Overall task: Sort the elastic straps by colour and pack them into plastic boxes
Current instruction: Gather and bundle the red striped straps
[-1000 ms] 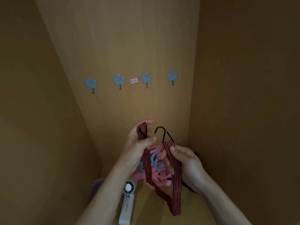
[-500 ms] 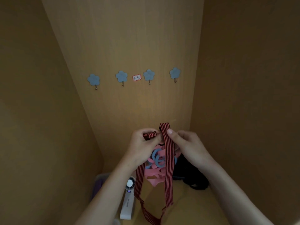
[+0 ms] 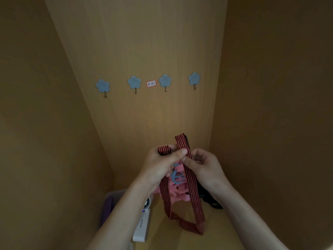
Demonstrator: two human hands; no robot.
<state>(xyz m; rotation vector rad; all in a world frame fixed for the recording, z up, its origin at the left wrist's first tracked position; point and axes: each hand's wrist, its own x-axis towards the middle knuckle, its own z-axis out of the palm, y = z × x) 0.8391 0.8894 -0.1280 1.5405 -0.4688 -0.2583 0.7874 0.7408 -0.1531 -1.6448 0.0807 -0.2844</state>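
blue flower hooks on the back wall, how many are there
4 blue flower-shaped wall hooks, in a row: far left, just left of the red-bordered label, just right of it, far right. None seem hidden.

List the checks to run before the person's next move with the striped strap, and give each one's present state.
1. Both strap ends held: ok. The left hand grips one end of the striped strap and the right hand pinches the other.
2. Strap free of the pink straps: cannot tell; it hangs right in front of them.
3. Hanging loop apart from the white fan: ok.
4. Plastic box open and ready: cannot tell; only a corner shows beside the left forearm.
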